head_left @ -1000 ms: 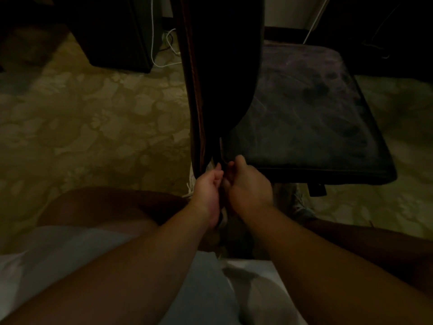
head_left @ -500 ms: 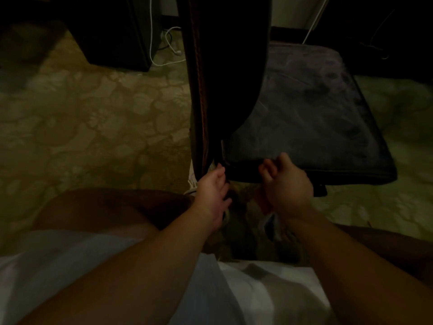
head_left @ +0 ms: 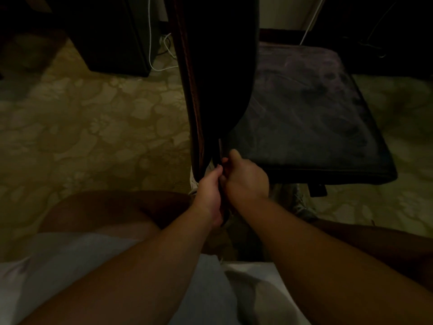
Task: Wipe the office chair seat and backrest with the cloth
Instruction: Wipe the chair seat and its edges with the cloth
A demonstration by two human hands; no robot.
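Observation:
The office chair's dark backrest (head_left: 218, 73) is seen edge-on, rising from the centre to the top of the view. Its dusty dark seat (head_left: 304, 127) spreads out to the right. My left hand (head_left: 209, 191) and my right hand (head_left: 246, 179) meet at the backrest's lower end, where it joins the seat. Both have their fingers curled round that dark lower edge, and the right thumb points up along it. A small pale scrap (head_left: 195, 181) shows just left of my left hand. The light is too dim to say whether it is the cloth.
Patterned beige carpet (head_left: 93, 137) covers the floor on the left and far right. A dark cabinet (head_left: 112, 36) with white cables (head_left: 161, 55) stands at the back left. My bare knees and pale shorts (head_left: 93, 261) fill the bottom. Something mottled (head_left: 298, 202) lies under the seat's front edge.
Half a second ago my right hand had swung right to the seat's front edge. It is back against my left hand at the backrest's base, as it was a second ago.

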